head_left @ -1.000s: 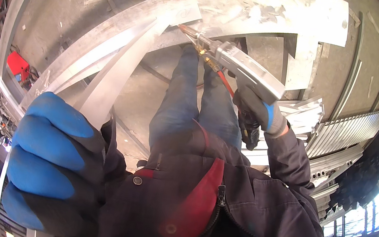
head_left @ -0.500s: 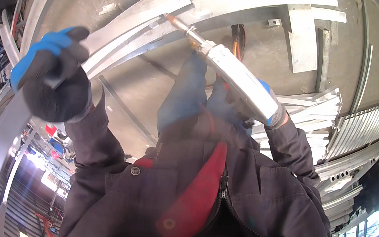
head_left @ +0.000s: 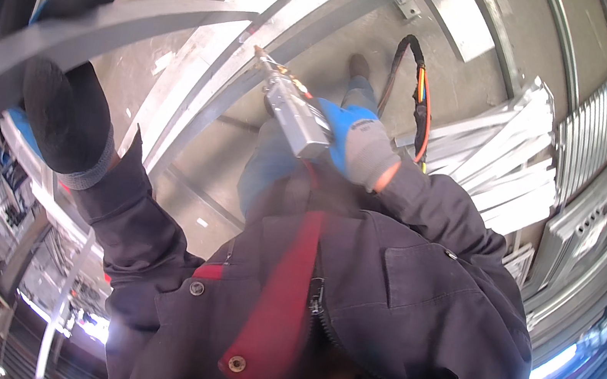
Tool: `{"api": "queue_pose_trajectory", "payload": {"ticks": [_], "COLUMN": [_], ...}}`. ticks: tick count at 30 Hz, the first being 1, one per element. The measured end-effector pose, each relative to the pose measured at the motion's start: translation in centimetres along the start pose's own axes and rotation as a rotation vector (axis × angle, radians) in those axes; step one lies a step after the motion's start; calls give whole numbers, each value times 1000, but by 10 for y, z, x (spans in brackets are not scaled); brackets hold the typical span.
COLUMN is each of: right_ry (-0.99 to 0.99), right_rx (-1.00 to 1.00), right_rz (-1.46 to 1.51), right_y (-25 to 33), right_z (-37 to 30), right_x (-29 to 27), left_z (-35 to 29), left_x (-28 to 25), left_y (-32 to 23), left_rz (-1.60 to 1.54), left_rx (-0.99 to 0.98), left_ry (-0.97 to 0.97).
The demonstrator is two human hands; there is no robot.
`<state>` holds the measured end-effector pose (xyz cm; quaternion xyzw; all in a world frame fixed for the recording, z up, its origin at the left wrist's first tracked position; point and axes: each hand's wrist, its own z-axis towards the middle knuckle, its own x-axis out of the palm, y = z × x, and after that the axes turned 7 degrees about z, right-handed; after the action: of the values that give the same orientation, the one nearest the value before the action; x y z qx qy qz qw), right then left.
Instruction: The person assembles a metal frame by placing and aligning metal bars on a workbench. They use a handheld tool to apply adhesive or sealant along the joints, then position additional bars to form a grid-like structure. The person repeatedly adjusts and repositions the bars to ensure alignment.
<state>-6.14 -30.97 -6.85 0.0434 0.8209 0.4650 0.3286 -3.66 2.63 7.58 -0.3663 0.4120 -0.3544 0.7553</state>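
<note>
My left hand, in a black and blue glove, is at the far left with thumb and fingers closed round a long grey metal strip. The strip runs from the left rim toward the upper middle. In my right hand, gloved in blue and grey, is a silver boxy welding gun with a narrow copper-coloured nozzle. The nozzle tip points up and left, near the strip's far end and the edge of a pale metal beam. Whether the tip touches metal I cannot tell.
A black cable with orange and red lines loops down beside my right forearm. Stacked silver profiles lie at the right, near a ribbed metal panel. A white plate is at the top. My boot stands on the floor.
My left hand has moved farther left, and the strip now passes across its palm side. The welding gun has swung left and steeper, and its cable has come into view.
</note>
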Motion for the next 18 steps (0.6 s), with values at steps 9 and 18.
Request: {"api": "queue_pose_trajectory", "payload": {"ticks": [9, 18], "right_ry": [-114, -124], "right_rx": [74, 13], "right_rz": [-25, 273], "right_y": [51, 89], "right_z": [-5, -53], "right_x": [99, 127], "left_z": [-6, -19], "left_x": [23, 18], "left_y": [-13, -15], "left_rz": [-169, -456], "left_rx": [-8, -175], "left_ry": [-15, 85]}}
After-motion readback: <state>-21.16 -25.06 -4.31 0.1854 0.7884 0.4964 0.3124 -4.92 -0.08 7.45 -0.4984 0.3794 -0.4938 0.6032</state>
